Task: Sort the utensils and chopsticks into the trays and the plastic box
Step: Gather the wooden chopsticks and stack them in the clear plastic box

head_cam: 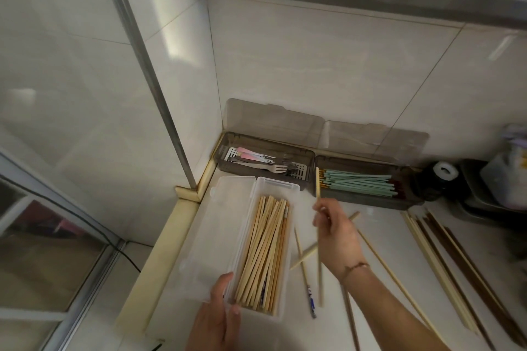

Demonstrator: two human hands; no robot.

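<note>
Plastic box [281, 194] near counter edge, left hand [216, 319] gripping it, right hand [336, 239] pinching chopstick [318, 234]

A home kitchen corner: glossy white wall tiles [328, 65] meet a pale countertop [379, 236], where lidded grey trays hold forks [281, 169] and mint-green chopsticks [359, 181], and a clear plastic box [273, 188] holds wooden chopsticks [265, 251].

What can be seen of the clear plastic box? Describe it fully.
The clear plastic box is a long, translucent container on the pale counter, its hinged lid lying open flat to its left. It holds a bundle of light wooden chopsticks lying lengthwise. The left hand grips its near end, thumb on the rim.
</note>
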